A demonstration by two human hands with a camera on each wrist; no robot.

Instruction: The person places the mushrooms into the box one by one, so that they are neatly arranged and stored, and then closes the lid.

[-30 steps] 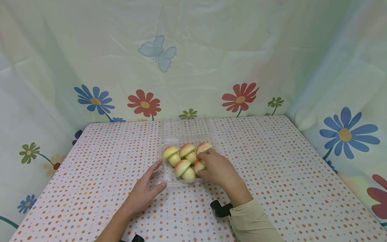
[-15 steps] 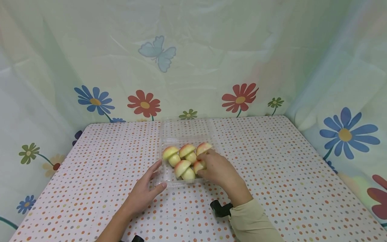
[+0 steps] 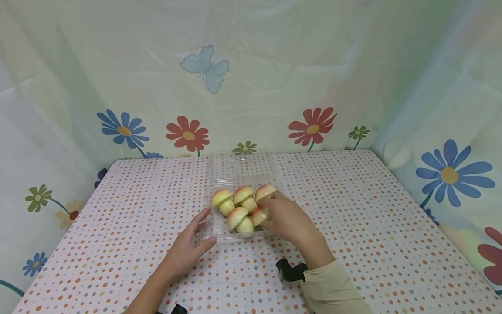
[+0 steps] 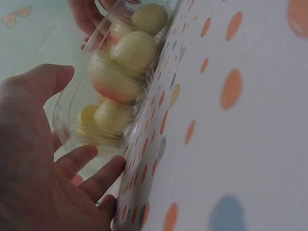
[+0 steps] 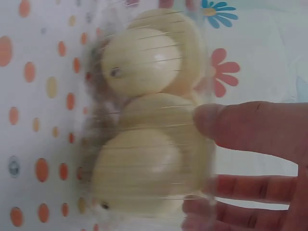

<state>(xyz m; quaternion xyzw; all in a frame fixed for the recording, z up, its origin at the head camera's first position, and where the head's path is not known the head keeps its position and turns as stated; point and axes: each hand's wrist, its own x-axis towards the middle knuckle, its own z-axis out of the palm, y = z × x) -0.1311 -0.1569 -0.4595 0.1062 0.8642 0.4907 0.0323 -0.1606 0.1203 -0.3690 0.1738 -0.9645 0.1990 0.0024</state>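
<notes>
1. My right hand (image 3: 288, 220) pinches the near-right mushroom-shaped piece (image 3: 259, 215), thumb and fingers curled on its cap, inside the clear plastic tray (image 3: 213, 226). My left hand (image 3: 187, 249) lies with fingers straight against the tray's near-left corner, steadying it and clasping nothing.
2. The tray sits mid-table on the dotted tablecloth (image 3: 353, 209), its lid (image 3: 240, 166) folded open at the back. Five pieces show: three in the far row, two in the near row.
3. I judge the tray thin, light and flexible, likely to slide or buckle if pushed; the rim or a corner looks like the safest hold.
4. The pieces look smooth, rounded and light; I cannot tell whether they are soft or hard. Taking the cap from both sides seems surer than the narrow stem.
5. My right hand hides the rest of the near-right piece. The right wrist view is blurred through plastic, so contact there is hard to read.
</notes>
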